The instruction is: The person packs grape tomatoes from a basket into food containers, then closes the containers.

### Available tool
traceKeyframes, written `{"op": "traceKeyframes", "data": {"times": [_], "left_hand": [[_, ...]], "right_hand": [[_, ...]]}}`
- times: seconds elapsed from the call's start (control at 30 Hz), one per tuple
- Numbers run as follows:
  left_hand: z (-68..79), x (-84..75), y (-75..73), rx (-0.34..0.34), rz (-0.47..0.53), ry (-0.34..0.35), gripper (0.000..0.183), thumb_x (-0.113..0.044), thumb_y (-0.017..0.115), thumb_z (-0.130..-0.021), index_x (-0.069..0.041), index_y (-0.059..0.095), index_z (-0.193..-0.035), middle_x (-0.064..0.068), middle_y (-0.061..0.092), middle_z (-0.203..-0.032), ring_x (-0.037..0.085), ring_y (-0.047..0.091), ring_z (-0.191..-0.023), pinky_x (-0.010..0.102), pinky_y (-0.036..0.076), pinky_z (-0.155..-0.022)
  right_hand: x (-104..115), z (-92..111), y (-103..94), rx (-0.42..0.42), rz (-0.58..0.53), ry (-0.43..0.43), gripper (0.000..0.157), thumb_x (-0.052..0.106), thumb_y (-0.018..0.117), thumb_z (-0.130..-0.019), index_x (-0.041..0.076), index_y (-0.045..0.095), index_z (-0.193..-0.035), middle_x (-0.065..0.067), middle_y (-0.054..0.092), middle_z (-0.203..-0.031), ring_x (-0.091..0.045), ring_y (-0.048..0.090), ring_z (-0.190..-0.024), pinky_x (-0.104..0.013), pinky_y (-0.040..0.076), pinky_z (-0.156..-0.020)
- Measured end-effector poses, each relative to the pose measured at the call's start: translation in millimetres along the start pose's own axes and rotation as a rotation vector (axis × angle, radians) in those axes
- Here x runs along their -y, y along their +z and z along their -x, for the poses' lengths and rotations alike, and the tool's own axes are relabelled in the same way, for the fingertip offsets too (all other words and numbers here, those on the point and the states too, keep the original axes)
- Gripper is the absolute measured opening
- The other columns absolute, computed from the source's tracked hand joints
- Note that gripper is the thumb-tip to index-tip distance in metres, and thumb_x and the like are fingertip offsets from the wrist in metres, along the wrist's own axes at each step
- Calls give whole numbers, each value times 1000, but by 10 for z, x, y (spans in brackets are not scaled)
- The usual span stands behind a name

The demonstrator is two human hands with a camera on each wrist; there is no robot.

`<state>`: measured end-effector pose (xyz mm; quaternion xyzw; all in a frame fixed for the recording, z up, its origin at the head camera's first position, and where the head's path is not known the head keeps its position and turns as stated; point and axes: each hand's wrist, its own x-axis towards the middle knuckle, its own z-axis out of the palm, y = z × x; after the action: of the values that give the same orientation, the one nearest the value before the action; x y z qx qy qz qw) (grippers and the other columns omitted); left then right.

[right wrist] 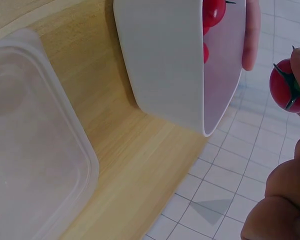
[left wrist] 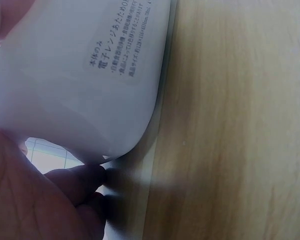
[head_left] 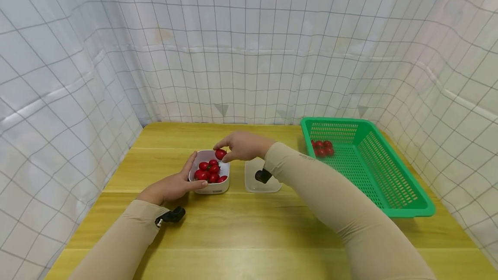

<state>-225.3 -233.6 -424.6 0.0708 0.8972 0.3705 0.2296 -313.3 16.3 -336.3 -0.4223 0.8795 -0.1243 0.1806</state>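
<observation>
A white square container (head_left: 210,189) stands on the table with several cherry tomatoes (head_left: 213,169) inside. My left hand (head_left: 170,188) holds it by the left side, thumb at the front rim and fingers along the far left wall. Its printed label (left wrist: 117,50) faces the left wrist camera. Just above the container's far right corner, my right hand (head_left: 246,145) pinches one cherry tomato (head_left: 220,154) between thumb and fingers. In the right wrist view, that tomato (right wrist: 284,91) shows its green calyx, apart from the container wall.
To the container's right, a translucent lid (head_left: 250,181) lies flat, partly under my right wrist. A green slotted basket (head_left: 408,212) stands at the right, with more cherry tomatoes (head_left: 324,149) in its far left corner. A white gridded curtain (head_left: 249,46) surrounds the table's back and sides.
</observation>
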Motion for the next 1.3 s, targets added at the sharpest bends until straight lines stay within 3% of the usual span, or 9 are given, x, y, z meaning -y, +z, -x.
{"op": "traceKeyframes", "data": {"times": [0.3, 0.57, 0.8, 0.9, 1.0, 1.1, 1.17, 1.23, 1.3], "left_hand": [[10, 15, -3, -4, -21, 15, 119, -65, 63, -95, -27, -27, -165, 30, 6, -174, 60, 24, -154, 77, 29, -118], [-9, 25, 3, -4, -27, 12, 119, -65, 62, -96, -27, -27, -165, 30, 6, -174, 60, 25, -154, 77, 28, -118], [-1, 22, 5, -6, -15, 19, 119, -64, 63, -96, -28, -26, -165, 29, 4, -175, 60, 22, -155, 76, 26, -120], [1, 18, 7, -13, -19, 21, 119, -64, 63, -96, -27, -26, -165, 29, 3, -175, 60, 21, -155, 75, 26, -120], [6, 11, 8, -13, -21, 23, 119, -64, 63, -96, -26, -25, -166, 29, 3, -175, 60, 20, -155, 75, 25, -121], [13, 6, 7, -13, -32, 23, 119, -65, 63, -96, -26, -25, -166, 30, 3, -174, 61, 21, -154, 75, 26, -121], [15, 5, 6, -14, -40, 22, 119, -65, 62, -96, -26, -25, -166, 30, 4, -174, 61, 23, -154, 75, 27, -120], [16, 5, 6, -17, -47, 21, 118, -65, 62, -96, -25, -25, -166, 31, 5, -174, 61, 24, -153, 75, 29, -119], [14, 5, 5, -17, -50, 22, 118, -64, 62, -96, -25, -25, -166, 31, 6, -174, 62, 25, -153, 75, 29, -119]], "right_hand": [[71, 10, -4, -8, -16, -24, 52, 29, 71, -102, 16, 60, -151, -7, 65, -149, -24, 65, -130, -41, 51, -113], [-2, 120, -110, -18, -142, -17, 55, 24, 70, -103, 16, 54, -155, -4, 54, -160, -25, 57, -142, -42, 48, -117], [-255, 360, -312, -139, -73, 31, 54, 32, 72, -101, 24, 58, -153, 0, 65, -148, -21, 66, -108, -34, 55, -90], [-419, 534, -396, -166, -106, 76, 54, 33, 72, -101, 26, 58, -153, 2, 62, -151, -24, 66, -115, -38, 55, -96], [-613, 735, -457, -188, -148, 120, 54, 32, 70, -102, 27, 56, -154, 1, 56, -158, -31, 61, -135, -48, 53, -107], [-821, 949, -501, -215, -144, 171, 53, 34, 70, -102, 28, 56, -154, 1, 58, -156, -31, 62, -133, -50, 53, -106], [-971, 1095, -521, -236, -152, 207, 53, 35, 70, -102, 27, 57, -153, 0, 72, -136, -25, 68, -112, -47, 54, -98], [-1129, 1241, -527, -252, -160, 253, 53, 36, 70, -102, 28, 57, -153, 3, 78, -102, -18, 61, -82, -42, 53, -88], [-1296, 1385, -522, -264, -188, 298, 53, 35, 70, -103, 27, 57, -153, 7, 63, -67, -14, 42, -63, -40, 48, -80]]}}
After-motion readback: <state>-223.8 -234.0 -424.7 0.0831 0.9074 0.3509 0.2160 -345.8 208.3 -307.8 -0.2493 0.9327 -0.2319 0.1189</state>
